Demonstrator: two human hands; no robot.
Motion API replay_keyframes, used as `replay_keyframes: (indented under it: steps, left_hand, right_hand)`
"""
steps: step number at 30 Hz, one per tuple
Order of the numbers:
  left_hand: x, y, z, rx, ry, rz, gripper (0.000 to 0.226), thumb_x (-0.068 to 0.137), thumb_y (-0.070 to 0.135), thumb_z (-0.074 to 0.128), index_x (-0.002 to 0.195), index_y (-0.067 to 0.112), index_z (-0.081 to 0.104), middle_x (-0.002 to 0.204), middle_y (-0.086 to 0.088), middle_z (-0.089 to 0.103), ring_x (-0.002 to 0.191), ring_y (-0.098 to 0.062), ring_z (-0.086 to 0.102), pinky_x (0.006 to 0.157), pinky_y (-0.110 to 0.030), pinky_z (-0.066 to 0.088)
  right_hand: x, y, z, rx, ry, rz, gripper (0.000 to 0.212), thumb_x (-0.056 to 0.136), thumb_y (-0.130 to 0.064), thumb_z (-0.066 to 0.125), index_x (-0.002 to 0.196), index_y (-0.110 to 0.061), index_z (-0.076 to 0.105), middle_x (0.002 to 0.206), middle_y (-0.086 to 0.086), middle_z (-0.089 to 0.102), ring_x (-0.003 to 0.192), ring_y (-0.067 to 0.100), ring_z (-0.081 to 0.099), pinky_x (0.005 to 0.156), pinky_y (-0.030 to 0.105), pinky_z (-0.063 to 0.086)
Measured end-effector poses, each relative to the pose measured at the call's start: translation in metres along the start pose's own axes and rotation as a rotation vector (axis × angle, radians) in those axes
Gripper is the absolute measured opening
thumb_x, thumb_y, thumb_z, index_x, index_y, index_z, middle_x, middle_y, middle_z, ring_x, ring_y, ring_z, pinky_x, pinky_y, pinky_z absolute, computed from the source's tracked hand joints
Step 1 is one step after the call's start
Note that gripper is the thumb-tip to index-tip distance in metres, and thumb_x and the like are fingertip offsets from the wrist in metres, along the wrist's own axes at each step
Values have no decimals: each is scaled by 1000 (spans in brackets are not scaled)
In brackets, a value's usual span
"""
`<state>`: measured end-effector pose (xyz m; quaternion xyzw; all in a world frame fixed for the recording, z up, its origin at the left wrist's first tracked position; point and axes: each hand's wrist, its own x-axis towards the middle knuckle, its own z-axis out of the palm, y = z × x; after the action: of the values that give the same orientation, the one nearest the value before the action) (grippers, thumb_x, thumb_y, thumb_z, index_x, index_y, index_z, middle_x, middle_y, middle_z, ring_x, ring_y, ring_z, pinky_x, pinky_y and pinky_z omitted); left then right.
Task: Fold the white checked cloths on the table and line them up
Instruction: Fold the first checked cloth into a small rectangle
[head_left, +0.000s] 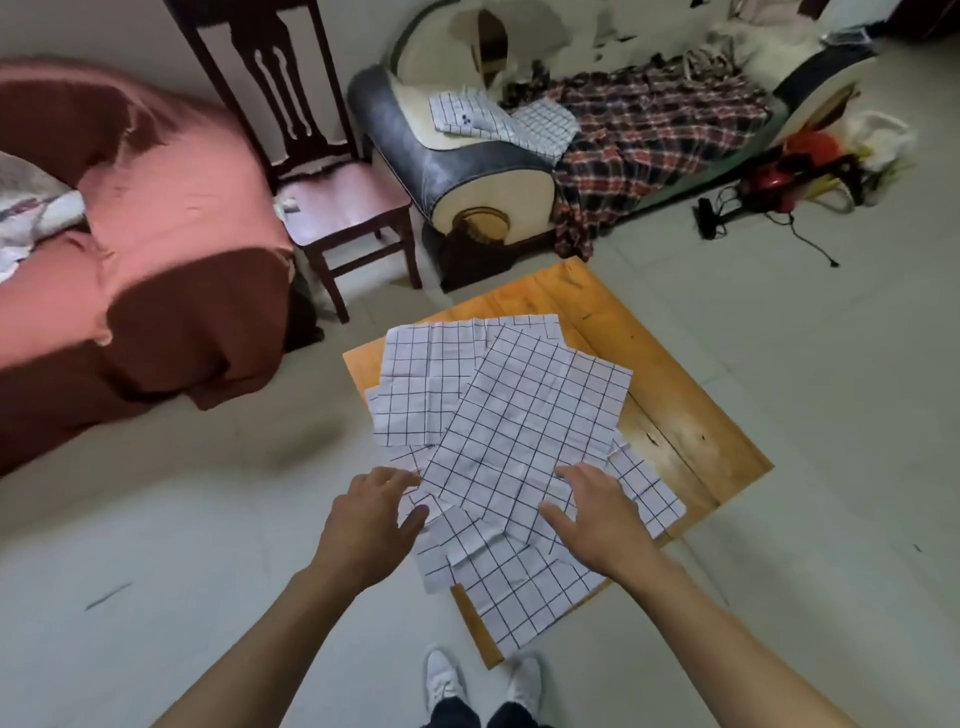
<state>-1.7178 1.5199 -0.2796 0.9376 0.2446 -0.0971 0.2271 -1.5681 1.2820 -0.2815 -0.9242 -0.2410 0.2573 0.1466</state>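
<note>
Several white checked cloths lie spread and overlapping on a small wooden table (670, 395). The top cloth (524, 421) lies flat and slanted across the pile. Another cloth (421, 384) lies under it at the far left, and one (509, 582) hangs over the table's near corner. My left hand (371, 519) hovers at the top cloth's near left corner, fingers apart, holding nothing. My right hand (597, 514) rests on the top cloth's near edge, fingers spread.
More white checked cloths (498, 122) lie on a sofa arm at the back, beside a plaid blanket (649, 124). A wooden chair (332, 197) and a pink-covered couch (156, 249) stand to the left. Cables and a red appliance (769, 182) lie on the floor at right.
</note>
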Motion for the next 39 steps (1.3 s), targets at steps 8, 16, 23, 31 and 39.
replay_keyframes:
  steps: [8,16,23,31,39]
  left_hand:
    - [44,-23,22,65,-120,121,40,96,42,58,134,29,55,143,5,53,130,-21,46,104,-39,42]
    - [105,-41,62,188,-303,298,46,97,44,56,140,28,50,144,4,51,129,-22,45,102,-38,43]
    - [153,-74,129,223,-342,357,47,95,39,61,140,28,51,143,8,51,128,-20,47,99,-34,45]
    - [207,-96,211,386,-322,603,81,71,34,87,141,17,51,152,-10,46,135,-33,47,97,-46,52]
    - [226,-110,230,474,-345,675,97,54,43,90,141,26,51,151,-3,44,130,-27,47,87,-41,55]
  right_hand:
    - [-2,21,43,66,-16,161,55,97,-51,50,144,-24,42,150,-3,41,137,22,35,109,42,37]
    - [11,21,97,165,-64,351,53,98,-44,52,145,-22,40,152,-2,39,140,19,33,112,36,35]
    - [61,54,162,208,-44,404,50,98,-38,54,144,-23,42,147,-4,43,133,19,39,106,37,39]
    - [92,98,246,130,84,337,58,93,-28,66,146,-18,46,156,0,36,148,18,24,118,28,15]
    - [98,121,274,56,141,276,75,72,-33,86,138,-22,53,149,-2,44,140,20,36,112,35,30]
